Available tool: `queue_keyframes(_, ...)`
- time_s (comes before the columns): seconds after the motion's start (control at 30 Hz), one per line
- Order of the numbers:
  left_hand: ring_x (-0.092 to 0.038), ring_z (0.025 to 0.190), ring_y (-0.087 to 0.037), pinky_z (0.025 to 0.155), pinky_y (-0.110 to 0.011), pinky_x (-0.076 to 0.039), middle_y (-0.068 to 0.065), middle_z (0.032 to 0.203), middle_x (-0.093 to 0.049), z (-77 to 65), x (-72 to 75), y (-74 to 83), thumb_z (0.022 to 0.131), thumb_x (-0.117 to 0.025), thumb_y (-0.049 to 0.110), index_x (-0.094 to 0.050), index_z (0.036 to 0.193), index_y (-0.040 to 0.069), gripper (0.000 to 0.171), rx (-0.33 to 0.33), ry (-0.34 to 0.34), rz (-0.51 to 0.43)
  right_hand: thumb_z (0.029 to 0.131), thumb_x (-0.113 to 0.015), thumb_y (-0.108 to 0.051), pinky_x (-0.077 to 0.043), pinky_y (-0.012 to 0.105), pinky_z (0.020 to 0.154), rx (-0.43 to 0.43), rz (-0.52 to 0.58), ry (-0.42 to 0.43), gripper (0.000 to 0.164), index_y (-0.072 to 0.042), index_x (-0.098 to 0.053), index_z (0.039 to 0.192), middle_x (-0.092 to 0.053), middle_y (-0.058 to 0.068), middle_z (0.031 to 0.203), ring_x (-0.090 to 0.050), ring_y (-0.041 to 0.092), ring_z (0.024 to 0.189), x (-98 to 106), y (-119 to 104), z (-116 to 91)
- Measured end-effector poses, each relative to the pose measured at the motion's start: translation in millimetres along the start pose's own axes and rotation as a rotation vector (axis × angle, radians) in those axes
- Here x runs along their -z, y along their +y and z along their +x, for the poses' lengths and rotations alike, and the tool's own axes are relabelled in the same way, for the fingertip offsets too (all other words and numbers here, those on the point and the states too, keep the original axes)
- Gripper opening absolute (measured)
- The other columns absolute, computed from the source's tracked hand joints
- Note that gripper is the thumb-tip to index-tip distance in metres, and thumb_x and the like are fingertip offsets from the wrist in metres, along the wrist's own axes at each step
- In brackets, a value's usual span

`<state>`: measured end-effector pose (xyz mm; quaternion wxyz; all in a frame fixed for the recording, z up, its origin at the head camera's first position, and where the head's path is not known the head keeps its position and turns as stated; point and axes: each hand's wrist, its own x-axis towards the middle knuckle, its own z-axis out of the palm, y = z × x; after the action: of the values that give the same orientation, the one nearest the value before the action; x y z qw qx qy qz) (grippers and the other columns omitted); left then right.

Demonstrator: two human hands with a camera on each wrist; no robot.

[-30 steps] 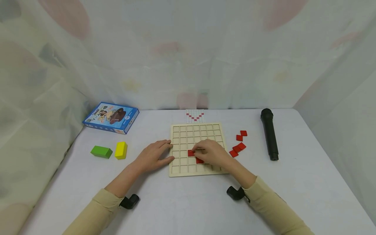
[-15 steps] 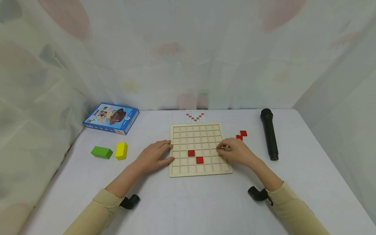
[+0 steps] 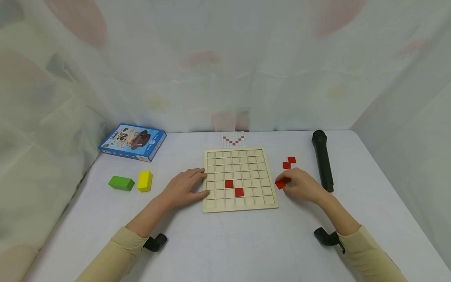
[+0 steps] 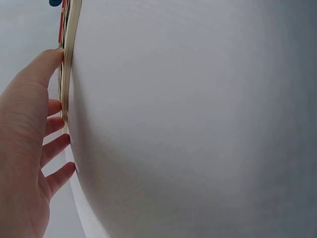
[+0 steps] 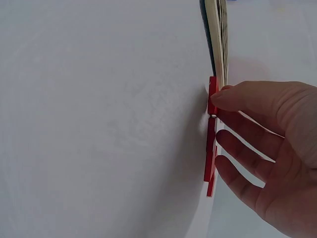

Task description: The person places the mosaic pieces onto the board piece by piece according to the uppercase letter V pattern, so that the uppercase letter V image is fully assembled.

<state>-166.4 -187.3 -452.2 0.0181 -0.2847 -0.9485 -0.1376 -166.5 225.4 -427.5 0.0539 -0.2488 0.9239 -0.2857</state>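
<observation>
A pale wooden grid board (image 3: 218,161) lies on the white table, with two red square tiles in its cells, one (image 3: 229,183) diagonally up and left of the other (image 3: 239,192). My left hand (image 3: 183,188) rests at the board's left edge, thumb and fingers extended; the left wrist view shows its thumb against the wooden rim (image 4: 71,49). Right of the board, my right hand (image 3: 303,186) pinches a red tile (image 5: 213,96) with thumb and index finger, low on the table. Other tiles beside it are partly hidden by the hand. Two more red tiles (image 3: 291,159) lie just beyond.
A small card with a red V pattern (image 3: 233,140) lies behind the board. To the left are a blue box (image 3: 134,141), a green block (image 3: 121,183) and a yellow block (image 3: 145,181). A black microphone (image 3: 322,160) lies at the right.
My right hand has moved right, off the board to the loose tiles beside it, uncovering the two tiles in the grid. The left hand has stayed in place.
</observation>
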Motion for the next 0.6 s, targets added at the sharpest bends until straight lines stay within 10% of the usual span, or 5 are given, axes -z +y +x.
queue_keyframes(0.6,-0.048,0.129,-0.029,0.105,-0.049,-0.040,-0.009,0.142,-0.051,-0.2,1.5,0.6,0.087,-0.065,0.055,-0.058,0.133,0.010,0.065,-0.012,0.007,-0.003,0.079,-0.077,-0.005,-0.052,0.037,0.077,-0.036,-0.062,0.070,0.028,-0.006,-0.070,0.107,-0.066,0.003,0.095,-0.057,0.021,0.085,-2.5,-0.1,1.9)
